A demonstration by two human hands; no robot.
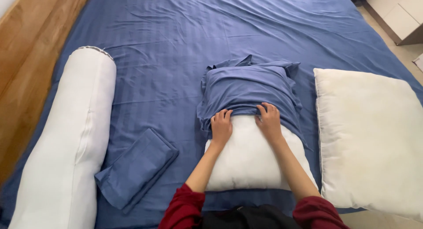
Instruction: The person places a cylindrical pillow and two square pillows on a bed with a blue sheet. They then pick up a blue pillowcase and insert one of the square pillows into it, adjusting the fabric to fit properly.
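Both my hands on the pillowcase hem, mid-bed. L hand (221, 126) and R hand (269, 121) each have fingers curled over the bunched open edge of the blue pillowcase (249, 90), gripping fabric – neither is released. The case covers approx the far half of the white pillow (251, 156); the near half is bare, lying between my forearms w/ the red sleeves (183, 209) pushed up.

Doing this well, as I judge it: keep the grip even on both sides so the hem comes toward me level, not skewed; hold a fold of cloth rather than pinching pillow stuffing under it; the far corners look slack and rumpled, so the pillow corners prob need seating into the case corners before the hem is drawn further.

Materials: case is thin woven cotton-type cloth w/ faint tonal stripes, same as the blue bedsheet (185, 35) – soft, creases easily, bunches at my knuckles. Pillow is plump, smooth, squashy, rounded edges. To my right, just beside it, a 2nd bare pillow (370, 141), off-white, flatter, squarish. To my left a folded blue pillowcase (136, 169), flat rectangle, neat edges, and past it a long white bolster (70, 141), cylindrical, firm-looking, gathered end w/ a seam along its length. Wood floor (31, 48) beyond that.
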